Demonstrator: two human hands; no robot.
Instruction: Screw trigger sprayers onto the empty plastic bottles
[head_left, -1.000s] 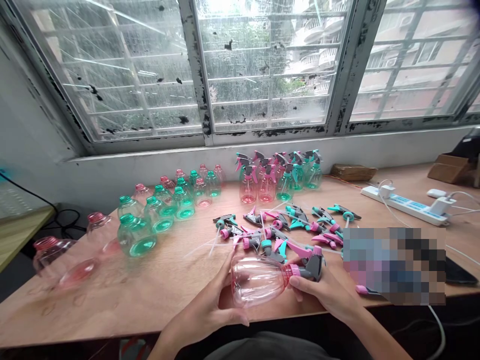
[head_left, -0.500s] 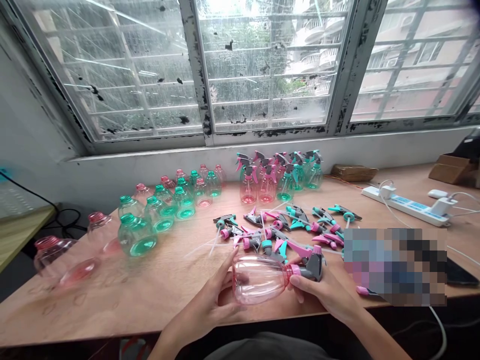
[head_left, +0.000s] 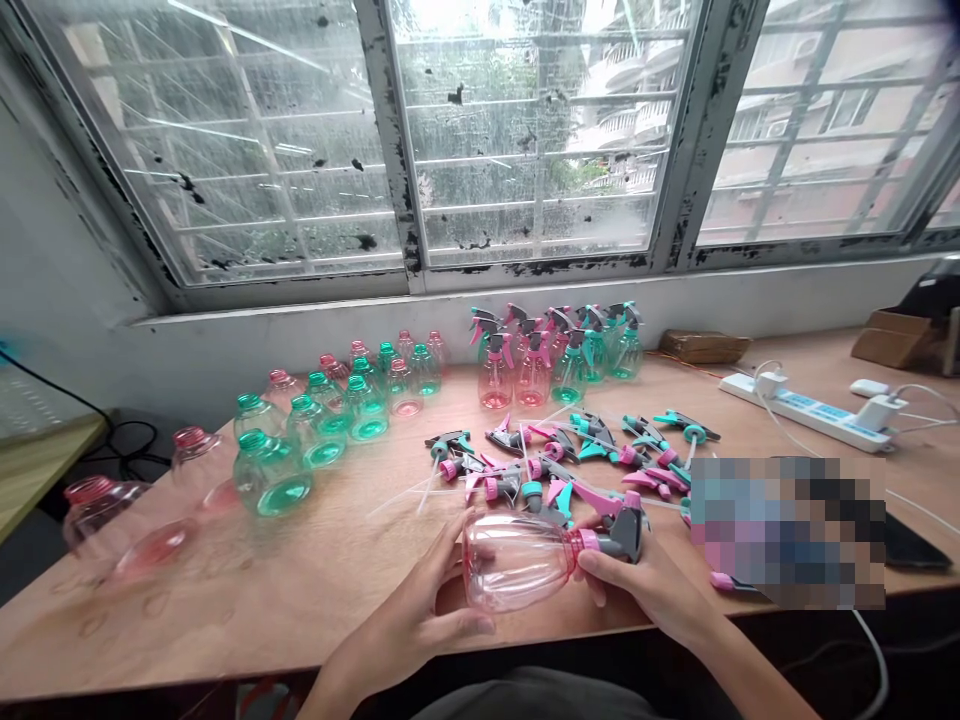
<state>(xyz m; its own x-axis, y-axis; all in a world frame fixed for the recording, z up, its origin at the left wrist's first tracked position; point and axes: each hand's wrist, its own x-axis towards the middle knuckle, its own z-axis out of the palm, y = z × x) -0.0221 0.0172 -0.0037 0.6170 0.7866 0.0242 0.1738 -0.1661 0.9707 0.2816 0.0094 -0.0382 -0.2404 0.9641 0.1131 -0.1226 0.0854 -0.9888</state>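
My left thumb has just spread out from beneath the pink bottle (head_left: 514, 565), which lies sideways above the table (head_left: 337, 570). That left hand (head_left: 416, 600) curves half-open round its base; whether the fingers press, I can't tell. My right hand (head_left: 652, 580) grips the neck and sprayer head (head_left: 628, 530), so the two seem held together.

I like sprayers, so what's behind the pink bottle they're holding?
Behind the pink bottle lie pink and teal spray heads; what the right hand covers can't be seen.
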